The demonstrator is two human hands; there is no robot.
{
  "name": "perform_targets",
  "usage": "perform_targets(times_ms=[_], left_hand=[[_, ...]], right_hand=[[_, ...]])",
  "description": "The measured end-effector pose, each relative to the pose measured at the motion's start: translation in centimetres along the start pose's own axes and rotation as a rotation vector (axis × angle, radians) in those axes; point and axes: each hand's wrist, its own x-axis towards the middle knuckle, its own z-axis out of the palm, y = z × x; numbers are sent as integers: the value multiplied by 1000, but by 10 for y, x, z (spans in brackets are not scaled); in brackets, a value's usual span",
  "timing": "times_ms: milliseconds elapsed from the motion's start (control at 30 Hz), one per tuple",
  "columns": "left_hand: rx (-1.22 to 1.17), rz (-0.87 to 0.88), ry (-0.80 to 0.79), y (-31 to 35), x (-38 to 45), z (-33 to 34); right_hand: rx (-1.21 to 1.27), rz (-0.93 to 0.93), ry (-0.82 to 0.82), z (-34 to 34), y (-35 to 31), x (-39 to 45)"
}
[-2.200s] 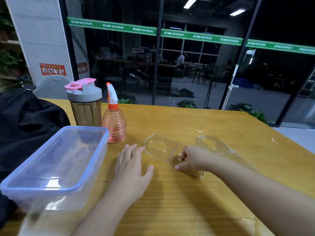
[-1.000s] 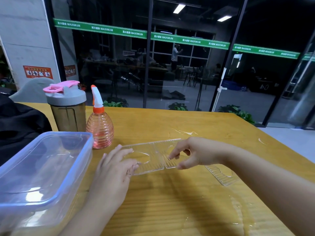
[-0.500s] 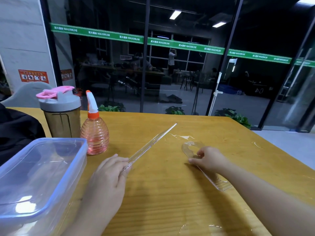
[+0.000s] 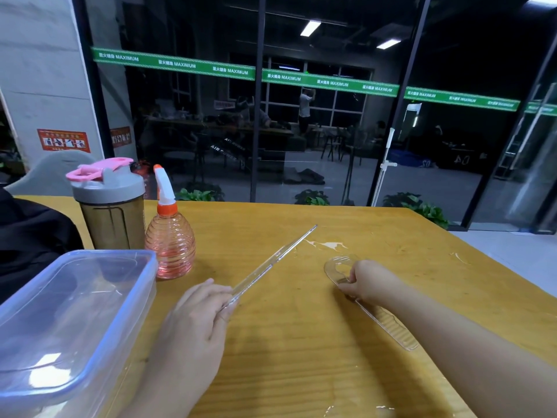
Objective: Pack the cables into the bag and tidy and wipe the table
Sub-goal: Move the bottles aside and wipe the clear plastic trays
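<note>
My left hand (image 4: pixel 196 315) grips the near end of a clear plastic packaging piece (image 4: pixel 272 260), lifted edge-on and pointing up and away over the wooden table (image 4: pixel 286 342). My right hand (image 4: pixel 366 280) pinches a second clear plastic packaging piece (image 4: pixel 385 322) that lies flat on the table, its rounded end with a hanging hole at the far side. A black bag (image 4: pixel 33 239) lies at the left edge. No cables are in view.
A clear plastic storage box (image 4: pixel 60 321) stands at the near left. Behind it are a grey-lidded shaker bottle with a pink cap (image 4: pixel 108 206) and an orange spray bottle (image 4: pixel 168 239). Wet smears (image 4: pixel 327 245) glisten on the table. Glass walls stand beyond the far edge.
The two plastic pieces were pulled apart. My left hand raised one piece on edge; my right hand moved right onto the other piece lying flat. Since half a second ago little has shifted.
</note>
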Motion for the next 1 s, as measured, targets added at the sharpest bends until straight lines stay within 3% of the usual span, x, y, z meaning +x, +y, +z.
perform_targets(times_ms=[167,367,600,800,1000], left_hand=[[9,6,-7,3,1,-2],[50,19,-6,4,1,-4],[258,57,4,-2,1,-4],[148,9,79,5,2,-7],[163,165,221,13,6,-11]], right_hand=[[-126,-54,-29,-8,-11,-4],[48,22,-116,-10,-2,4],[46,72,-162,-20,-11,2],[66,68,-235,-28,-10,-1],[-14,-29,-154,-24,-11,0]])
